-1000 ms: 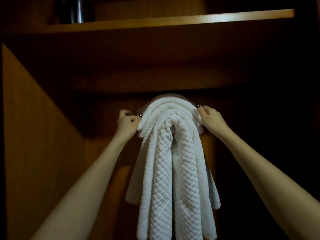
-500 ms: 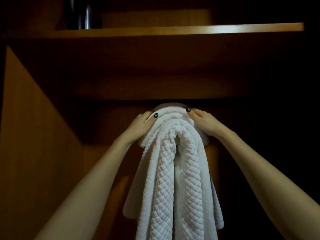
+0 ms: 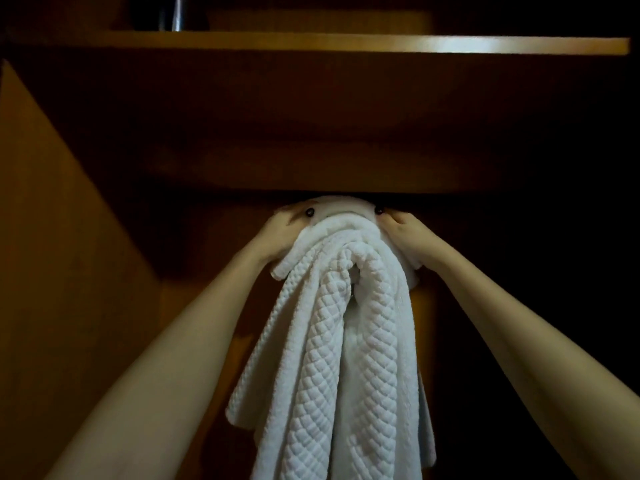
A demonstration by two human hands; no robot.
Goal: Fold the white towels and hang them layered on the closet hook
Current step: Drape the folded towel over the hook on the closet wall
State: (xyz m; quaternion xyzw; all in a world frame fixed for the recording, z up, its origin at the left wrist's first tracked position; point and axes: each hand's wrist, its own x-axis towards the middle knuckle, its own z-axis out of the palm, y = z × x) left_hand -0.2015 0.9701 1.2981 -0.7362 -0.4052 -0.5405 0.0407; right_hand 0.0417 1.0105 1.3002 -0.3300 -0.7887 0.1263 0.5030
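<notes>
White towels (image 3: 346,341) — long axis vertical, ends down | left hand (image 3: 280,237), right hand (image 3: 405,237) — fingers (image 3: 393,218) clutch top fold

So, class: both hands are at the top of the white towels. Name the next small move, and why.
Probably let go gently with both hands. The left hand and right hand grip the top of the white towels, which hang layered, quilted one in front.
</notes>
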